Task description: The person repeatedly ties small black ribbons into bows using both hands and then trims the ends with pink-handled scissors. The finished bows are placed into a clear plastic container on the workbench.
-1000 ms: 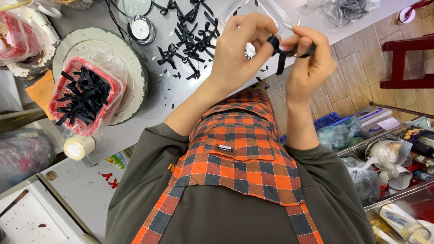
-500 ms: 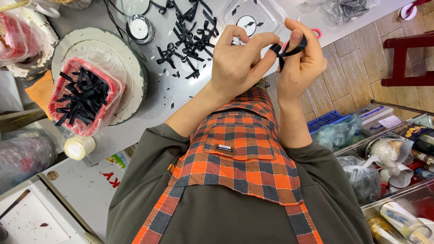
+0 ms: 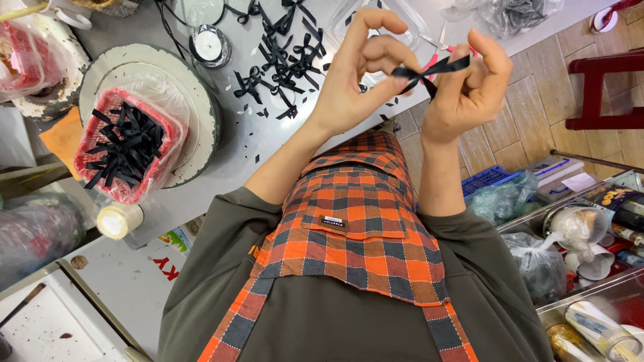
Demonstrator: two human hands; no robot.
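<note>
Above a grey worktable [image 3: 221, 154], two bare hands meet over a short length of black ribbon [image 3: 429, 70], seen from a head-worn camera that shows the scene upside down. At 1 o'clock in the view, the hand on the right of the picture [image 3: 469, 87] pinches the ribbon between thumb and forefinger, its other fingers curled in. At 12 o'clock, the hand on the left of the picture [image 3: 362, 74] nips the ribbon's other end with thumb and bent fingers, forefinger arched high. Which hand is the person's own left or right cannot be told with certainty from this flipped view.

Just beside the hands, toward 11 o'clock, a scatter of finished black bows [image 3: 282, 47] lies on the table among tiny black offcuts. At 9 o'clock a red basket [image 3: 90, 144] lined with clear plastic holds cut black strips, resting on a round white plate [image 3: 194, 100]. A small white-capped bottle [image 3: 119, 220] stands near 8 o'clock. An orange-and-grey checked apron [image 3: 355, 228] over a dark olive shirt fills the lower middle. At 4 o'clock, bagged goods and jars [image 3: 577, 234] crowd a metal shelf.
</note>
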